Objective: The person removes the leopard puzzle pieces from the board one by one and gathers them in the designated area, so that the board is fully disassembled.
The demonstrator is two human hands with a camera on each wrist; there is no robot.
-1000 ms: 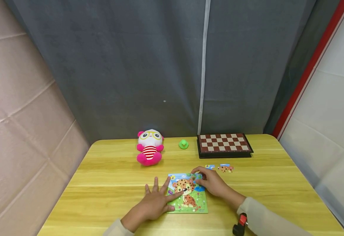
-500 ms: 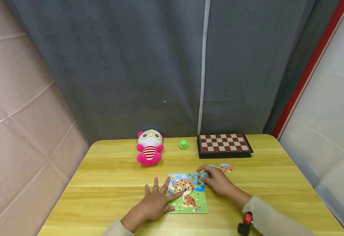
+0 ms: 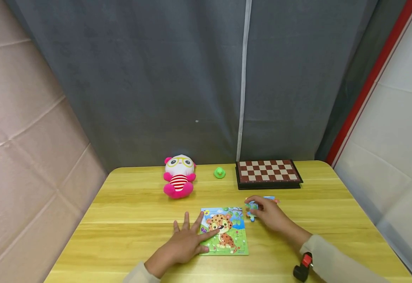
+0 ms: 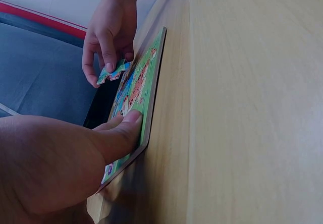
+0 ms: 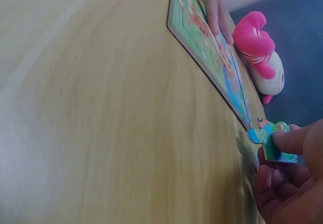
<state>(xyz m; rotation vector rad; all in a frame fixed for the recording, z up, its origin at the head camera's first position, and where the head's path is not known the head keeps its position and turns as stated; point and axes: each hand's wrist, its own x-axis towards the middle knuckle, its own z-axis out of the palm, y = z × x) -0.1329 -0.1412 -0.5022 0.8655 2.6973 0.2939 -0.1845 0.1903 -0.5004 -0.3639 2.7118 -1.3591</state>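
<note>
Your left hand [image 3: 184, 244] lies flat with fingers spread, thumb pressing the near left corner of the leopard puzzle board [image 3: 224, 231] on the table [image 3: 128, 220]. Your right hand [image 3: 267, 215] pinches a loose puzzle piece [image 4: 112, 73] just off the board's far right corner, above the table. Another piece [image 3: 270, 199] lies beyond it. The pinch looks light, so the piece could slip. If your left hand lifts, the board may slide.

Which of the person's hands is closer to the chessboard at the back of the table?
The right hand. It holds a puzzle piece just in front of the chessboard. The left hand lies further away, pressing on the puzzle board.
</note>
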